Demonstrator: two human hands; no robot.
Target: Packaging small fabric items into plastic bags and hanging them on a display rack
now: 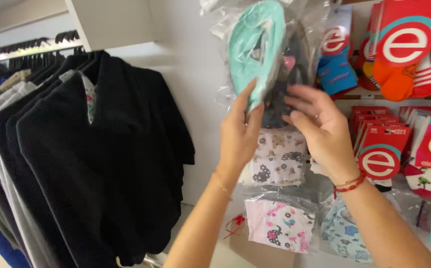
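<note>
Both hands (280, 126) on bagged mint cloth (257, 49)

I see a mint-green fabric piece in a clear plastic bag (255, 54) beside a dark grey one (285, 84), white patterned cloths (280, 159) below, black hanging garments (101, 159), and red-labelled orange and blue socks (399, 54).

Jackets (96, 164) are hanging on a rail (36, 47) at left; bagged masks (275, 54) are hanging centre, above more masks (281, 224); socks (399, 49) are hanging right.
</note>
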